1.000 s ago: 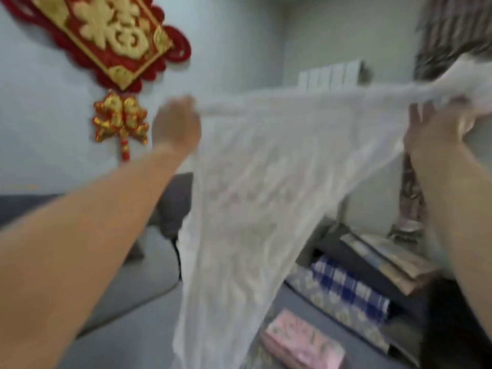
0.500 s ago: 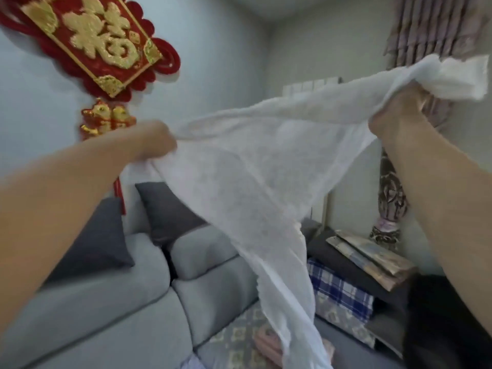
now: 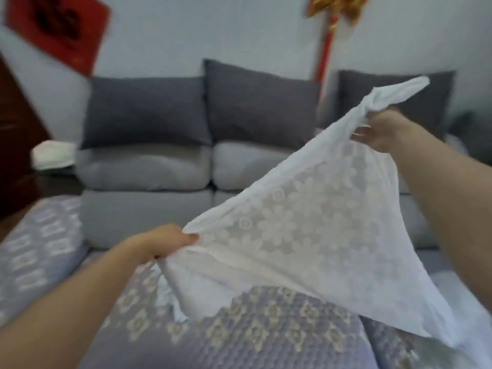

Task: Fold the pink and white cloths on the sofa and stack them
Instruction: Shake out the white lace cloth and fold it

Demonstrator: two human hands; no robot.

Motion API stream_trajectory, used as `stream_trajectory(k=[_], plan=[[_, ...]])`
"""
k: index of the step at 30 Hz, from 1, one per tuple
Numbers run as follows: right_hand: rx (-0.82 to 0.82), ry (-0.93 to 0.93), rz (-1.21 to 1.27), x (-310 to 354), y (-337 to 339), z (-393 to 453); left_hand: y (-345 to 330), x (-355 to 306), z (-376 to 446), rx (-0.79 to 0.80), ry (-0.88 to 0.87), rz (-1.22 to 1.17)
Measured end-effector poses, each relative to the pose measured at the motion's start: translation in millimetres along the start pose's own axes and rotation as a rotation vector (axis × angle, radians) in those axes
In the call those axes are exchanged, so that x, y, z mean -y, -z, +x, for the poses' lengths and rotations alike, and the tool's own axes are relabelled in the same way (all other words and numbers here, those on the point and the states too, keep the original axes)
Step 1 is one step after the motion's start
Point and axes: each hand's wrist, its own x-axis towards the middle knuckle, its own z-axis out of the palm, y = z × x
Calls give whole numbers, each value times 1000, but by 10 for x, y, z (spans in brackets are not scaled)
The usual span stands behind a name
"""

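White cloth, diagonal, low-left to up-right

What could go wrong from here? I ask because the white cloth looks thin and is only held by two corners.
1. The left hand and right hand grip the white cloth at uneven heights, so it may land skewed on the patterned cover and fold crooked.
2. Its lower edge already bunches on the cover, which could trap wrinkles.
3. The fabric looks sheer; a hard pull might strain it.
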Motion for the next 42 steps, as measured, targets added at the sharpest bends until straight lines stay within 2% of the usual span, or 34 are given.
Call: stream_trajectory(k=[4,7,9,10,11,13,15,16,20,24,28,33,35,39,42], plan=[[200,18,1,-178,-1848,-32,628,1173,-418,-231,74,-295],[297,96,109,-229,-3290,-221,1178,2039,-692,-345,21,-942],[373,93,155,-322,-4195,-433,1494,2617,-915,-297,-56,-1212],[420,72,151,-432,-4636,-564,1580,2927,-1003,-231,-65,-1217],[481,42,129,-591,-5054,-722,1608,3203,-1097,-169,-18,-1120],[563,-59,36,-1058,-5764,-1007,1535,3743,-1226,-95,161,-630],[593,-163,-62,-1622,-6218,-1193,1471,4369,-1217,-126,310,-134],[582,-200,-100,-1894,-6354,-1219,1467,4648,-1195,-159,371,-86],[465,-322,-207,-2472,-6486,-1194,1514,5456,-1110,-315,473,-264],[412,-338,-247,-2534,-6547,-913,1490,5761,-1084,-343,565,-331],[461,-308,-240,-2452,-6993,-818,1636,5887,-962,-559,660,-456],[598,-318,-376,-2859,-7792,-993,1856,6182,-749,-662,663,-483],[588,-357,-512,-3146,-8144,-1070,1852,6469,-650,-632,697,-458],[427,-464,-817,-3609,-8831,-1169,2002,7146,-393,-487,805,-405],[395,-435,-837,-3948,-9380,-1222,2265,7601,-189,-393,828,-373]])
